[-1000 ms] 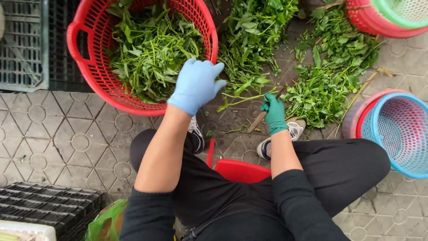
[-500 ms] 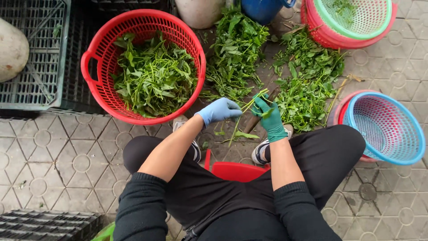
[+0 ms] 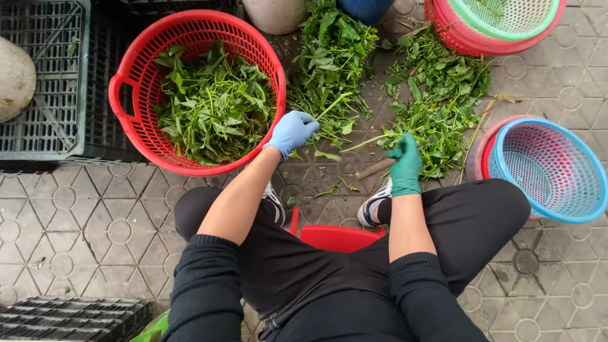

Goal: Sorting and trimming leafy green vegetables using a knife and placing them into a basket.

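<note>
At the far left a dark grey slatted plastic crate (image 3: 44,82) sat on the patterned paving floor (image 3: 69,221), with a pale rounded object (image 3: 14,76) resting on it. Just beside it stood a round red plastic basket (image 3: 196,88), heaped with picked green leaves (image 3: 212,104). The left hand (image 3: 291,132), in a light blue glove, was at the basket's right rim, its fingers curled around the end of a leafy green stem (image 3: 330,106) that ran up into the loose pile of leafy greens on the floor (image 3: 335,63). The right hand (image 3: 405,161), in a dark green glove, was closed narrowly on a second thin green stalk (image 3: 370,140), which stretched left towards the other hand, above a scatter of trimmed sprigs (image 3: 437,120). Below, a red plastic stool (image 3: 339,237) showed between the person's black-trousered knees. On the right, a blue plastic colander set in a red one (image 3: 551,168) stood near the knee, and stacked red and green baskets (image 3: 500,22) sat at the top.

The step in hand looked like stripping leaves from stems. The next move would probably call for a firm pinch and a pull along the stalk.
</note>
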